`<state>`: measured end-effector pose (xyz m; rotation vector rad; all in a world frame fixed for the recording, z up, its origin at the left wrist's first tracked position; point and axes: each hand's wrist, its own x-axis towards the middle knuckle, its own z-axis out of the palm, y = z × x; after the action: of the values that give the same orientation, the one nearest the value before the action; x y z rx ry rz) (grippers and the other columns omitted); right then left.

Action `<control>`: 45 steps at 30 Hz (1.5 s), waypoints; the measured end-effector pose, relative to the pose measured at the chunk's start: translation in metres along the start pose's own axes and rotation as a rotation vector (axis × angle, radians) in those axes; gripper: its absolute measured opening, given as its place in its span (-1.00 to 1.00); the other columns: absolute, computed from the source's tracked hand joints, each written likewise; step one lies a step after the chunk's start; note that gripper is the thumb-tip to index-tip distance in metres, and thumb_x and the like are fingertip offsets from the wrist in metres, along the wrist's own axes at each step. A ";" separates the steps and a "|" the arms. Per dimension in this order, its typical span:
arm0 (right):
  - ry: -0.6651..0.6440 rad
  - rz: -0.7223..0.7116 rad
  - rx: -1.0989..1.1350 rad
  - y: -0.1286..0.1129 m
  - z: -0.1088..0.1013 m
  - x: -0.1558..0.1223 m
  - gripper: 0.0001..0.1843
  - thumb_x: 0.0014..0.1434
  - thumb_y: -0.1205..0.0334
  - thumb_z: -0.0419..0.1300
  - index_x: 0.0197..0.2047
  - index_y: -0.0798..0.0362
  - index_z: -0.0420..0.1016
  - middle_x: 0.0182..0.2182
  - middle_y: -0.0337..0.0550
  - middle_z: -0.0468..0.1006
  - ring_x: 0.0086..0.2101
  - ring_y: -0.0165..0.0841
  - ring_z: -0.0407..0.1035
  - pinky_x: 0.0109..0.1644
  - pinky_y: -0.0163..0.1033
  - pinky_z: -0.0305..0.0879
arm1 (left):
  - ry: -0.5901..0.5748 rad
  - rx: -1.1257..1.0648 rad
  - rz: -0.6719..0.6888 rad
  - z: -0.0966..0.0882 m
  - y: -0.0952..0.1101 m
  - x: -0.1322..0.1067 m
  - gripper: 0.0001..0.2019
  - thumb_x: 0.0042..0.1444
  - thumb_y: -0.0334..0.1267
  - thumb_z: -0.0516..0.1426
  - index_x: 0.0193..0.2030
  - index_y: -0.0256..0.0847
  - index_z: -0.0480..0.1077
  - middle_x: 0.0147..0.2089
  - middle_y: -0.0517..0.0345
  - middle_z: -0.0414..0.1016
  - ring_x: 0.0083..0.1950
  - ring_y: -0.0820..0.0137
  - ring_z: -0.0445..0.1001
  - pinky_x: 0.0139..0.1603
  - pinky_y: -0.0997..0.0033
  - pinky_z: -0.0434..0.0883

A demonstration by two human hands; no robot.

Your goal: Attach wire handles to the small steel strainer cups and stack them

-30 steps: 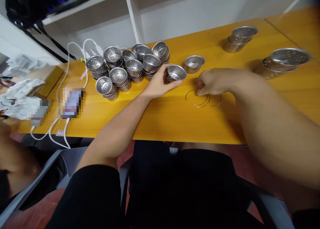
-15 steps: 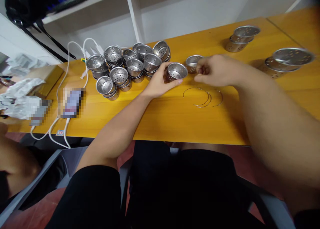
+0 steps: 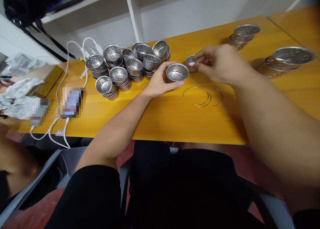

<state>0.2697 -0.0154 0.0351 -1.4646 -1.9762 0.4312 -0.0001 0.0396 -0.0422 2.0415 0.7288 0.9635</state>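
My left hand (image 3: 162, 82) is closed round a perforated steel cup (image 3: 177, 73), held with its open top facing up. To its right, a smaller metal cup (image 3: 191, 64) stands on the table. The bent fingertips of my right hand (image 3: 212, 62) are at that small cup's right rim and hide part of it. Whether they pinch something there is too small to tell. Several thin curved wires (image 3: 208, 99) lie on the table below the two hands.
Stacked perforated cups (image 3: 118, 76) crowd the table (image 3: 160, 122) on the left. More stacks (image 3: 241, 35) stand at the right, one beside my right forearm. A phone (image 3: 72, 103) with white cables lies at the left. Shelving (image 3: 132, 15) borders the back; another person's arm (image 3: 17, 159) shows at left.
My right hand has shifted slightly; its curled fingers have reached out to the small cup's rim. The cup in my left hand has tipped a little, showing more of its inside.
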 end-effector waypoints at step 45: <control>0.210 -0.002 0.227 -0.010 0.014 0.002 -0.62 0.45 -0.19 0.52 -0.13 -0.09 0.59 -0.25 0.01 0.73 -0.29 -0.12 0.59 -0.06 0.12 0.64 | -0.001 0.056 0.034 -0.006 -0.007 0.000 -0.05 0.33 0.33 0.45 0.65 -0.07 0.26 0.55 -0.21 0.53 0.68 -0.17 0.52 0.79 -0.49 0.39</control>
<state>0.2527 -0.0151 0.0314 -1.3083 -1.7040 0.4646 -0.0059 0.0461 -0.0452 2.1088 0.7301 0.9708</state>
